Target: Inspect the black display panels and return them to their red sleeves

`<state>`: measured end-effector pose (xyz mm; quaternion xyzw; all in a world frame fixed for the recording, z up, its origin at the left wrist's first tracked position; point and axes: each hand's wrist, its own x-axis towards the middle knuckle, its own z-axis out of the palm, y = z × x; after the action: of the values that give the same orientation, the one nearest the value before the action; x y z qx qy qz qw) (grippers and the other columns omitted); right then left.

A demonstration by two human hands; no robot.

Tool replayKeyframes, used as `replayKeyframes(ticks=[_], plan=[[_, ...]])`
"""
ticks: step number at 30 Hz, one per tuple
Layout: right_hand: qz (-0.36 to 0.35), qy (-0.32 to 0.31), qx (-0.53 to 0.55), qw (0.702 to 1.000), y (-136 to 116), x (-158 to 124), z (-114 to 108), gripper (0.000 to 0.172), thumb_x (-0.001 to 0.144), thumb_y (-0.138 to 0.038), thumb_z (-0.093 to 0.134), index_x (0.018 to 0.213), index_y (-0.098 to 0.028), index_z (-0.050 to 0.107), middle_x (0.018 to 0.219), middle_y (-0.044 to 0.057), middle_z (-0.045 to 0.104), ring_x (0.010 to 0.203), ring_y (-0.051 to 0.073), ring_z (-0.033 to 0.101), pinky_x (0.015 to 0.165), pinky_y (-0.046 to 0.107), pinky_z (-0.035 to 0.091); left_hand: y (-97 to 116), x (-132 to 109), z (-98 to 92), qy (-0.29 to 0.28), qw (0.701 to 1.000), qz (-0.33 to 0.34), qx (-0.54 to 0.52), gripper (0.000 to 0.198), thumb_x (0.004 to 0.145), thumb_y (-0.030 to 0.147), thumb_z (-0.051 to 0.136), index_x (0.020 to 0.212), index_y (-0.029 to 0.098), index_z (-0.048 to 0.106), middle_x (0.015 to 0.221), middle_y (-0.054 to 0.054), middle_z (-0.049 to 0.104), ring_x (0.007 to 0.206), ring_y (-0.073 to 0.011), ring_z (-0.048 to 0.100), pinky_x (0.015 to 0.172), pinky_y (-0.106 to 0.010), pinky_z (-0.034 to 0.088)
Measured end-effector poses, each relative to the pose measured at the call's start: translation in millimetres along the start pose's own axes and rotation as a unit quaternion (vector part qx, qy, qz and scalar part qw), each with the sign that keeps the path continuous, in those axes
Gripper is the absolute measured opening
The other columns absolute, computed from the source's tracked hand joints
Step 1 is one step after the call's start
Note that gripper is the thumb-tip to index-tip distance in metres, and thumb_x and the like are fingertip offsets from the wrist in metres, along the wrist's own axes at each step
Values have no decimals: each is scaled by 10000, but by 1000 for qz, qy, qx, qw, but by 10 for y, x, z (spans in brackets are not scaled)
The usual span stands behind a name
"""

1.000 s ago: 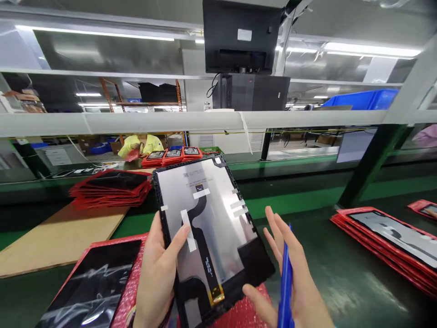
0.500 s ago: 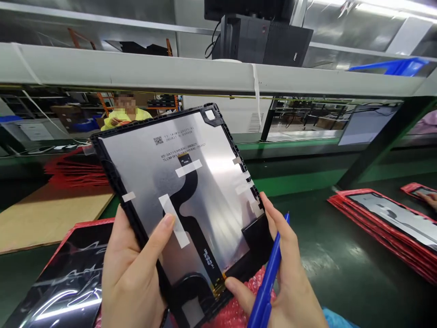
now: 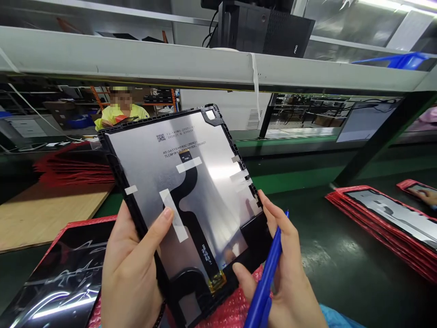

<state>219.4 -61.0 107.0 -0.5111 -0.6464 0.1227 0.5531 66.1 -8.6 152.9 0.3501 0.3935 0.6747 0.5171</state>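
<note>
A tablet screen panel (image 3: 218, 191) with a silver back, black frame, black flex cable (image 3: 193, 218) and white tape strips is held up, tilted, in the middle of the view. My left hand (image 3: 133, 269) grips its left edge, thumb lying on the back near a tape strip. My right hand (image 3: 287, 278) holds the lower right edge with its fingers; its thumb is near the gold end of the cable. A blue pen (image 3: 264, 282) is also in my right hand, its tip pointing up. Pink bubble wrap (image 3: 230, 312) lies beneath the panel.
Black glossy panels (image 3: 64, 278) lie at the left beside a wooden board (image 3: 51, 214) and red sleeves (image 3: 75, 168). Stacked red-wrapped panels (image 3: 385, 223) are at the right; another person's hand (image 3: 426, 197) shows beyond. A person in yellow (image 3: 123, 111) is behind. A shelf beam (image 3: 136, 64) crosses above.
My right thumb has moved up and right off the gold cable end, which now shows more fully. The panel has shifted slightly, and the camera view has moved a little.
</note>
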Motion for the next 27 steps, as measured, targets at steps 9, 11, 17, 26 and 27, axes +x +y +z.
replayKeyframes(ticks=[9,11,17,26,27], plan=[[104,0,63,993,-218,-105,-2,729,827,-99,499,1425,-346,163,1571,-7,123,1439,297,64,794,308,613,3,37,-13,-3,1000,-10,-6,559,746,264,715,1262,380,534,1151,34,677,1057,-230,632,810,-282,571],[98,3,63,993,-225,-115,7,742,820,-101,513,1429,-341,162,1569,-4,132,1436,305,104,814,320,610,0,33,-20,-4,1000,-4,-2,560,746,268,716,1266,369,535,1162,29,673,1055,-232,632,803,-274,572],[71,14,27,997,-183,-146,0,746,814,-124,519,1445,-308,165,1561,22,167,1419,313,198,1015,476,477,-1,36,-58,-11,1000,-1,5,533,762,297,704,1261,380,538,1197,42,654,1076,-220,620,856,-271,548],[76,11,6,997,-262,-178,-83,762,816,-86,513,1461,-303,169,1533,37,268,1391,305,282,1096,543,337,14,30,-82,-24,1000,-11,-7,547,755,300,707,1270,368,534,1181,11,660,1034,-239,638,765,-263,576],[79,11,6,997,-274,-176,-82,753,814,-94,511,1458,-296,176,1533,43,269,1389,307,285,1094,538,342,22,32,-82,-27,999,-14,-9,552,755,298,707,1274,365,531,1182,8,660,1033,-238,638,770,-262,574]])
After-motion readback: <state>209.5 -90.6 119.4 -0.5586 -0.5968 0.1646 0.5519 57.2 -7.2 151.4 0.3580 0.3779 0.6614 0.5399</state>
